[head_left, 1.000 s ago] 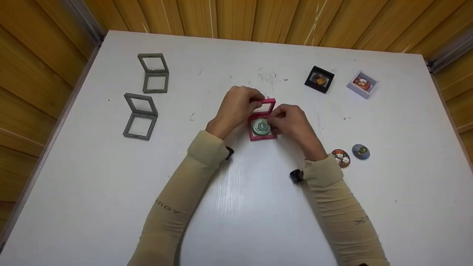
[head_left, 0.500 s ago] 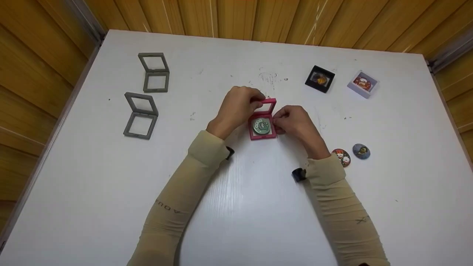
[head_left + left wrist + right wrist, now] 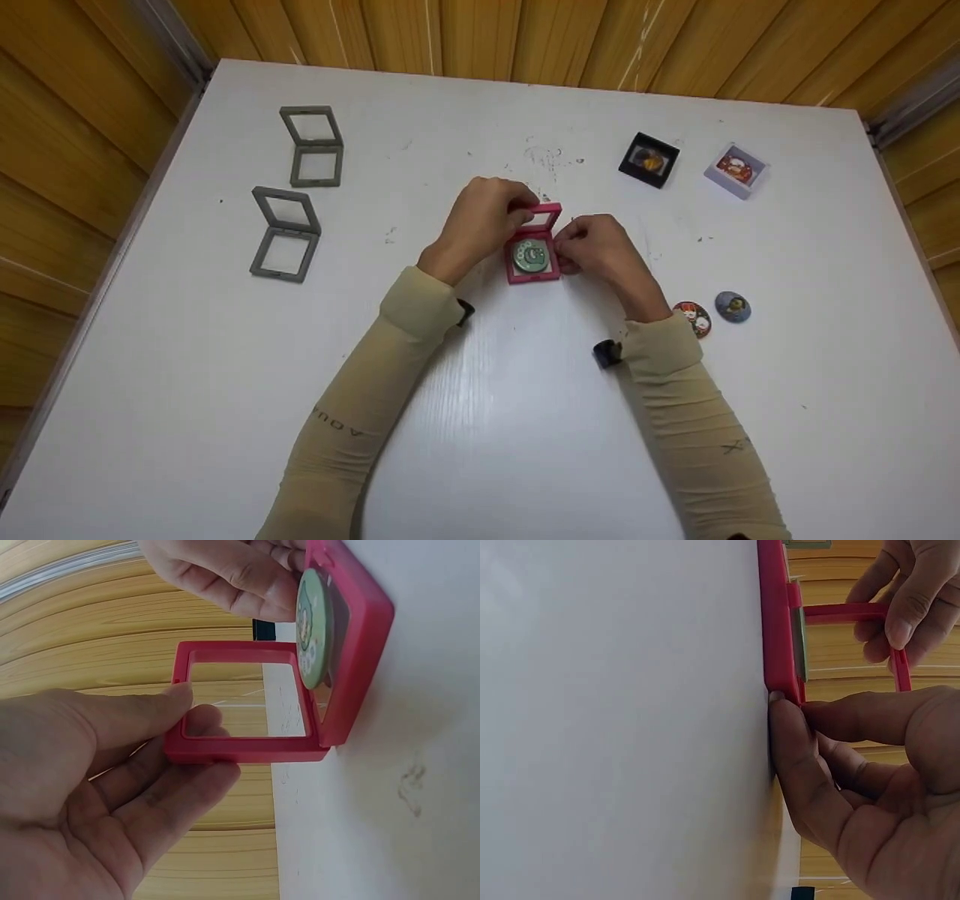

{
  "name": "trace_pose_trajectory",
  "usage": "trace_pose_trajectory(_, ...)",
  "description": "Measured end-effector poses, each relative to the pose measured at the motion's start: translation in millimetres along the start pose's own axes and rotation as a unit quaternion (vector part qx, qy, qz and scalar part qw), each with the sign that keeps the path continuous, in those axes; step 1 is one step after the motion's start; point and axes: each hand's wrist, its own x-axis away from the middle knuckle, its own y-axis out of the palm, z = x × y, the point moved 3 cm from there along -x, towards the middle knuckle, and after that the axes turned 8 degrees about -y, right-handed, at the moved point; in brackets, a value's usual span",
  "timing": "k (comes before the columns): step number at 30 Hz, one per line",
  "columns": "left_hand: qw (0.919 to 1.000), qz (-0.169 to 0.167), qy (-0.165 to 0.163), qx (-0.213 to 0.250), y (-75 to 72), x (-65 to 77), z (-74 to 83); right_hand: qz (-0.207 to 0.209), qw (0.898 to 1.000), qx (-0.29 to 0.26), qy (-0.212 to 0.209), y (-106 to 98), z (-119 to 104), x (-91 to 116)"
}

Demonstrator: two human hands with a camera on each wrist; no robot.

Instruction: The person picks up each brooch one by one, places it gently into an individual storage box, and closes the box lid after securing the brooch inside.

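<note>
A pink hinged display frame (image 3: 534,278) stands unfolded on the white table, its lid raised. On the base lies a round green pin badge (image 3: 530,256) with a cartoon design; in the left wrist view the badge (image 3: 313,628) rests at the film window. The left hand (image 3: 484,217) pinches the outer edge of the lid (image 3: 247,751) between thumb and fingers. At the base's right side, the right hand (image 3: 598,244) grips the edge between thumb and index finger, right beside the badge. In the right wrist view its fingertips (image 3: 791,720) are at the base's corner.
Two unfolded frames, one olive (image 3: 316,183) and one grey (image 3: 279,276), stand at the left. A black frame (image 3: 634,171) and a lilac frame (image 3: 727,185), both holding badges, are at the back right. A red badge (image 3: 694,319) and a blue badge (image 3: 733,307) lie near the right forearm.
The right hand has moved off the badge to the right edge of the pink base. The badge now sits flatter and fully visible. The left hand keeps its hold on the lid.
</note>
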Motion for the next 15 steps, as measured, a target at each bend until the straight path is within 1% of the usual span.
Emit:
trace_pose_trajectory(3, 1.0000, -0.006, -0.002, -0.003, -0.1, 1.3, -0.3, -0.002, 1.000, -0.002, -0.001, 0.2, 0.4, -0.2)
trace_pose_trajectory(7, 0.9998, -0.018, 0.004, -0.010, -1.1, 2.8, 0.0, -0.001, 1.000, -0.003, -0.002, 0.3, 1.4, -0.9)
trace_pose_trajectory(15, 0.9961, -0.069, 0.052, -0.017, -2.2, 7.0, 5.6, 0.004, 1.000, 0.004, 0.003, 0.2, 2.3, -1.4)
